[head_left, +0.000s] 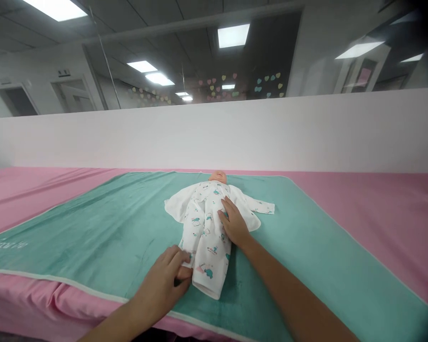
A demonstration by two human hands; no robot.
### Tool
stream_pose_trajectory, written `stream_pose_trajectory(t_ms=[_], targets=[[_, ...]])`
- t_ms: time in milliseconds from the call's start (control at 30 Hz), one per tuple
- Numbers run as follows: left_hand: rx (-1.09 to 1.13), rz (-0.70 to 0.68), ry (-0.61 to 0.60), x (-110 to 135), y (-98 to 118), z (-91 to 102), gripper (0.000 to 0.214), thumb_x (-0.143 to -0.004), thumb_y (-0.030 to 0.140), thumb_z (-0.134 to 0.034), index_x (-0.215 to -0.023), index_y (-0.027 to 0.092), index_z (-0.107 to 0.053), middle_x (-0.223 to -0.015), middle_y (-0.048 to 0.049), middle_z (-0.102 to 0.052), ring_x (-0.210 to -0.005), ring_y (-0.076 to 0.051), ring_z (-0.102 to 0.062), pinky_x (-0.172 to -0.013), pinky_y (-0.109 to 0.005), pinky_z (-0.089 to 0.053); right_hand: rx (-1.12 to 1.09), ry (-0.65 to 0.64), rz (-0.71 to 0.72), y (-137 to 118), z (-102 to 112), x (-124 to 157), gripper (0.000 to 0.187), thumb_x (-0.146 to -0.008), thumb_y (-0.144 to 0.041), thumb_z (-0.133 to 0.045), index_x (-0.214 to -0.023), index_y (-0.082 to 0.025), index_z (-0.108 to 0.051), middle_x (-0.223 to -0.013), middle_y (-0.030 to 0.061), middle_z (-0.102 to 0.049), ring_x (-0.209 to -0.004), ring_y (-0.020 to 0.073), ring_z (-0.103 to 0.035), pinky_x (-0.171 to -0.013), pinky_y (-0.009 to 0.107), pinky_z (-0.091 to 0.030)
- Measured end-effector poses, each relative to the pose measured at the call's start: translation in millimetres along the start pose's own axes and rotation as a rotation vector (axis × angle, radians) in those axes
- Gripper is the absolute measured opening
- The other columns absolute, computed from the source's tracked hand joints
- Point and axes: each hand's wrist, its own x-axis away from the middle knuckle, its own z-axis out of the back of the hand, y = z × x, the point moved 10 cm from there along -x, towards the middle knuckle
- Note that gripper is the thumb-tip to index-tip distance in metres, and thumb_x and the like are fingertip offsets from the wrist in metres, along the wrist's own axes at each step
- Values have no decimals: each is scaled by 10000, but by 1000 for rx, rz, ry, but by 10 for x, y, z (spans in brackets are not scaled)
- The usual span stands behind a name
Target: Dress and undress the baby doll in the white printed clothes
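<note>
A baby doll point(218, 176) lies on its back, its head at the far end. It wears a white printed top point(260, 205), with one sleeve stretched out to the right. White printed trousers point(211, 249) cover its lower body, legs toward me. My left hand point(166, 278) is closed at the cuff of the left trouser leg, where part of the doll's foot shows beside the fingers; the exact grip is partly hidden. Resting on the right side of the trousers near the waist is my right hand point(234, 222), fingers stretched out. The right leg's opening shows no foot.
Under the doll is a green towel point(128, 228) with a pale edge. A pink cloth point(364, 209) covers the table around it. Behind stands a low white wall point(207, 137) with glass above it.
</note>
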Motion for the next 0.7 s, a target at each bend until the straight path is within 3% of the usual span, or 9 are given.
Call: stream_pose_trajectory(t_ms=[200, 333, 433, 600, 700], targets=[[-129, -110, -63, -48, 200, -22, 197, -803, 144, -476, -980, 218, -520, -920, -38, -528, -878, -203, -512, -746, -334, -426, -12, 12, -43, 72, 26, 14, 525, -873, -460, -347, -1325, -196, -387, -1419, 65, -312, -1307, 209, -271, -1082, 405, -243], [-172, -204, -69, -15, 174, 25, 304, -869, 222, -441, -1171, 252, -464, -1023, -49, -563, -915, -199, -528, -760, -311, -422, -31, 36, -59, 125, 42, 13, 512, -867, -464, -359, -1308, -209, -406, -1401, 63, -345, -1293, 215, -299, -1070, 417, -261], [-206, -298, -39, 4, 156, 142, 274, -895, 230, -408, -1155, 260, -488, -986, -37, -590, -830, -171, -542, -714, -279, -415, -11, 45, -72, 134, 71, 11, 509, -862, -461, -372, -1295, -197, -420, -1385, 72, -368, -1280, 223, -317, -1063, 428, -275], [-234, -443, 33, 85, 289, 486, 245, -887, 127, -372, -1048, 207, -538, -842, -41, -584, -735, -159, -507, -674, -284, -372, 40, 81, 54, -168, 168, 41, 430, -873, -380, -370, -1256, -209, -466, -1361, 61, -398, -1266, 214, -336, -1064, 422, -287], [-227, -483, -65, 156, 383, 458, 255, -869, 103, -362, -981, 218, -560, -807, -37, -569, -725, -163, -496, -680, -295, -359, 34, 74, 142, -391, 152, 86, 388, -876, -334, -366, -1231, -235, -489, -1334, 47, -431, -1250, 210, -360, -1057, 422, -304]])
